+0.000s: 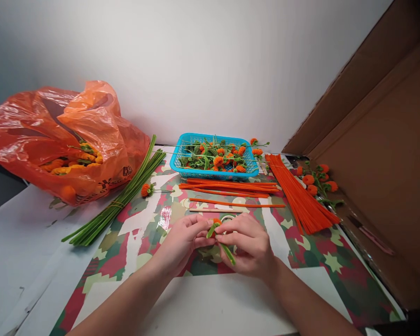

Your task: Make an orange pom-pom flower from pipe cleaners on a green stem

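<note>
Orange chenille flower [216, 221] sits, in the head view, at the near middle of the table, between the fingertips of 2 bare hands. The left hand [179, 242] pinches its left side; the right hand [248, 241] pinches a green chenille strip [228, 255] against it. Fingers cover most of the flower, and whether the 2 hands touch each other I cannot tell.

Writing shows on the orange plastic bag [94, 123] at left: dark capitals run along its lower front, creased so that only fragments such as "NG" can be read, beside a small dark emblem. Yellow-orange fuzzy pieces [73, 165] show within, partly hidden by the film; the bag's left edge is cut off.

Behind the hands lie a thin wooden stick [215, 210], 1 lone orange chenille stem [237, 204] and a loose pile of orange stems [227, 187]. A pale ring [227, 217] is mostly hidden by the right hand. Finished flowers tangle in a blue plastic basket [215, 176], too overlapped to count. At far right, a pink-handled tool [375, 239] lies in shadow, its type hard to make out.
</note>
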The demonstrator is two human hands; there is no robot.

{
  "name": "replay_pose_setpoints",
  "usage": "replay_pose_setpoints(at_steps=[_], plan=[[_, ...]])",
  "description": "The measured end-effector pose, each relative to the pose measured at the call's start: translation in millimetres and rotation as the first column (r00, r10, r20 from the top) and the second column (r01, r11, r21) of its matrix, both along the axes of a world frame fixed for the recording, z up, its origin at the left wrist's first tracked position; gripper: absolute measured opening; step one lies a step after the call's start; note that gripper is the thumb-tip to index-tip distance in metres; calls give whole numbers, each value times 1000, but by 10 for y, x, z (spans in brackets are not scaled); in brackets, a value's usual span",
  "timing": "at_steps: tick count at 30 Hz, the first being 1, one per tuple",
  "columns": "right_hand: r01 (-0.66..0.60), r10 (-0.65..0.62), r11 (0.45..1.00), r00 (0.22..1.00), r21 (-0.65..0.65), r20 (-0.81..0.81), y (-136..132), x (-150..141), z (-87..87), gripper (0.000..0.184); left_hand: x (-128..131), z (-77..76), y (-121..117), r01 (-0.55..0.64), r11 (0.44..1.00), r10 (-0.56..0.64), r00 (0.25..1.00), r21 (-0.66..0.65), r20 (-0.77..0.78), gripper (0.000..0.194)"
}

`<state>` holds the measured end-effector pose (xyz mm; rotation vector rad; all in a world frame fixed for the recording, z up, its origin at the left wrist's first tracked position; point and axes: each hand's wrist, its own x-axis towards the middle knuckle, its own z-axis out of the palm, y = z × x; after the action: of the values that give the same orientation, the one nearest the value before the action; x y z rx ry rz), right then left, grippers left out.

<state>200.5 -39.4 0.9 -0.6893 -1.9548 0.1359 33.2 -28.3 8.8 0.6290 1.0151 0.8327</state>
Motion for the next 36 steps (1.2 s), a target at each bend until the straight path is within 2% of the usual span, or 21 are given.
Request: replay_pose_setpoints(at_steps=[4,8,12,15,20,24,26,29,34,36], plan=[[21,-21,1000,998,-3,58,6,5,10,12,-2,-10,-3,23,999,-22,999,24,-26,31],[27,-27,1000,1000,-4,12,5,14,14,11,-17,-30,-15,21,982,-8,997,186,-71,20],[29,-33,998,996,-50,-82,5,16,10,16,-45,-41,-29,89,904,-45,992,419,-115,12],[29,-44,994,989,-104,-144,4,14,-4,18,-49,-36,-32,170,853,-82,977,493,-196,11],[-3,-24,988,984,-152,-177,-9,15,-9,18,-26,-18,-46,121,831,19,969,543,-245,15],[2,-33,987,982,-162,-186,-16,13,5,17,-30,-10,-69,148,763,105,932,629,-347,6],[10,-39,987,983,-162,-180,-15,9,7,16,-30,-6,-74,162,740,125,921,653,-370,7],[16,-37,990,987,-137,-156,-6,6,6,16,-14,-1,-71,147,747,141,918,648,-370,10],[30,-31,999,997,-24,-68,7,20,-8,21,18,0,-58,96,838,88,948,537,-307,10],[25,-25,999,1000,21,-18,11,33,-11,22,24,-7,-56,90,858,75,952,506,-296,12]])
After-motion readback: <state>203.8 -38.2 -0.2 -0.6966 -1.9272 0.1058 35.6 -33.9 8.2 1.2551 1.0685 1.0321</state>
